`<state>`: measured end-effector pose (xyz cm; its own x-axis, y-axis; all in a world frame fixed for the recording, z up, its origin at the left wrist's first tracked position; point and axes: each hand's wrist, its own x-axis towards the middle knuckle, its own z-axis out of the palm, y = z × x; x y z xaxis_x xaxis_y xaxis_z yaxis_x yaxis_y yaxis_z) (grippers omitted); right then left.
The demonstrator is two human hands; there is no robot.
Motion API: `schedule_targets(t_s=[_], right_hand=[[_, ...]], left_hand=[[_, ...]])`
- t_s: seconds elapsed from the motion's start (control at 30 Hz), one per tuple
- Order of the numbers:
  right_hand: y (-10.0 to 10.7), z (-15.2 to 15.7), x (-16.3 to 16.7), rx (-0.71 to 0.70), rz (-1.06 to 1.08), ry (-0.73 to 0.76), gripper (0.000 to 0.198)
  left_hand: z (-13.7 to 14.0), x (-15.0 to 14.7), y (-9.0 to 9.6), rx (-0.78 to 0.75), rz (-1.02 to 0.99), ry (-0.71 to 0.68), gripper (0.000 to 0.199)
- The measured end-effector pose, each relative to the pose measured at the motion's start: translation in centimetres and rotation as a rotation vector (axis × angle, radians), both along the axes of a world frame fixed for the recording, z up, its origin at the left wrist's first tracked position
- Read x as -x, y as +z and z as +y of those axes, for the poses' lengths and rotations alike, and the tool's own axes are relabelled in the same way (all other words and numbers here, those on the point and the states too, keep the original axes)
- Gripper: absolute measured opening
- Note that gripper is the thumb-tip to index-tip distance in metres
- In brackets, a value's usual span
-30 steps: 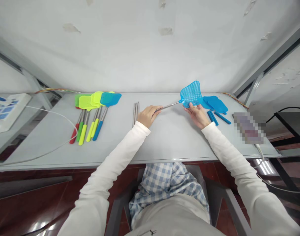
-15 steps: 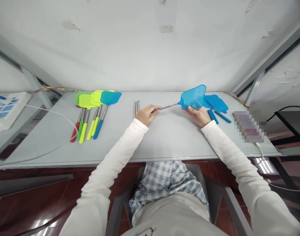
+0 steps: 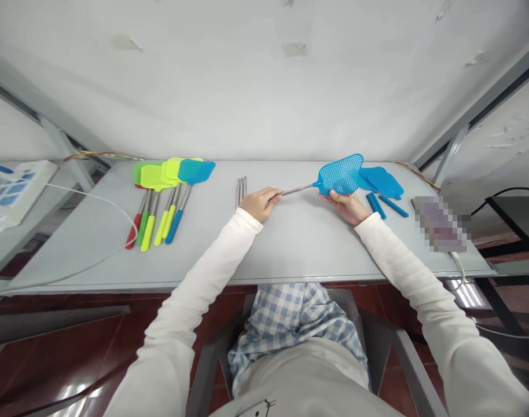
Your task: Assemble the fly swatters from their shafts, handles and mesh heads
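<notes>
A fly swatter with a blue perforated head and a thin metal rod is held between both hands above the table. My left hand is closed around the rod at its left end. My right hand grips the lower edge of the blue head, thumb in front. Just behind my left hand lie several bare metal rods. To the right of my right hand are loose blue swatter heads and two blue handle sleeves.
On the left of the table lie several swatters with red, green, yellow and blue handles. A white cable crosses near them. A blurred-out flat object with a cable lies at right. A white and blue box stands far left.
The swatter's blue head has dipped slightly, and my right hand has shifted a little lower and left along its edge. My left hand keeps its hold on the rod.
</notes>
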<state>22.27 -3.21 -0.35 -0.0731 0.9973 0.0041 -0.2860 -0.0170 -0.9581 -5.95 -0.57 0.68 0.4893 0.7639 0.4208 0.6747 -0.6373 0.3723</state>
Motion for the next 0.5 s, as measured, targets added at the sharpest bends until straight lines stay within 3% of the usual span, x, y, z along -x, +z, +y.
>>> schedule_targets(t_s=[0.2,0.5], right_hand=[[-0.27,-0.19,0.35,0.023,0.015,0.004,0.048],[-0.04,-0.49,0.55,-0.059,-0.073,0.017,0.052]], left_hand=[[-0.31,-0.07,-0.08,-0.11,0.117,0.12,0.049],[-0.1,0.11,-0.19,-0.073,-0.001,0.018,0.043]])
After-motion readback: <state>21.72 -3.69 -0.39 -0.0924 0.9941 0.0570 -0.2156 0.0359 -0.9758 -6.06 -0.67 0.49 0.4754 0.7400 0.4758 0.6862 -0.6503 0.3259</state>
